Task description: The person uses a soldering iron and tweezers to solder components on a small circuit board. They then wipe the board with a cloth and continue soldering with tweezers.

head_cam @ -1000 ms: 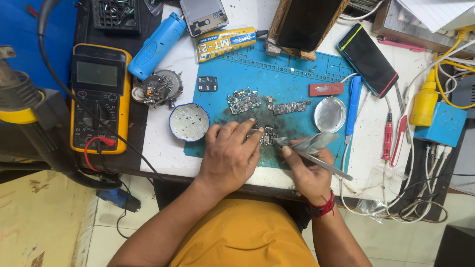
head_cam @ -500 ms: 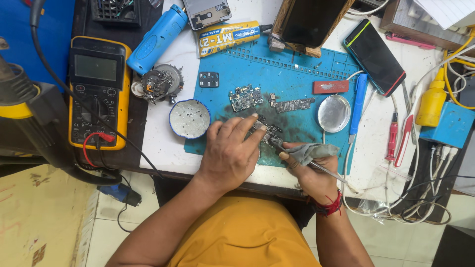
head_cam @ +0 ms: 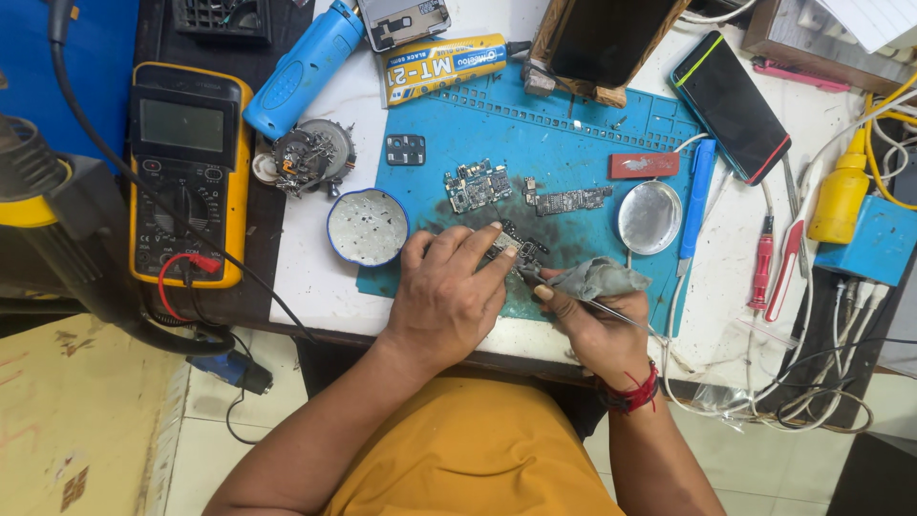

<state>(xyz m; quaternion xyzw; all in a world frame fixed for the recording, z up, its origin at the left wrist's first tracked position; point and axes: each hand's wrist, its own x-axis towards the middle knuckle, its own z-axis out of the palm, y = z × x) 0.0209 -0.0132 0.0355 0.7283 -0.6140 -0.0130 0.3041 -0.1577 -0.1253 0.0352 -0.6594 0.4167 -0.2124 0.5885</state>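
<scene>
We see the left hand (head_cam: 447,296) pressing its fingertips (head_cam: 497,250) down on a small dark circuit board (head_cam: 521,248), pinning it against the blue work mat (head_cam: 573,134) near the mat's front edge. The right hand (head_cam: 597,320) is clenched around a grey cloth (head_cam: 597,277) and thin metal tweezers (head_cam: 621,313), whose tips meet the board just beside the left fingers. Two more boards (head_cam: 478,183) lie toward the mat's middle. A round blue-rimmed tin (head_cam: 368,226) sits at the mat's left edge, a shiny metal dish (head_cam: 650,217) near its right edge. A yellow multimeter (head_cam: 186,172) rests at the bench's left side.
</scene>
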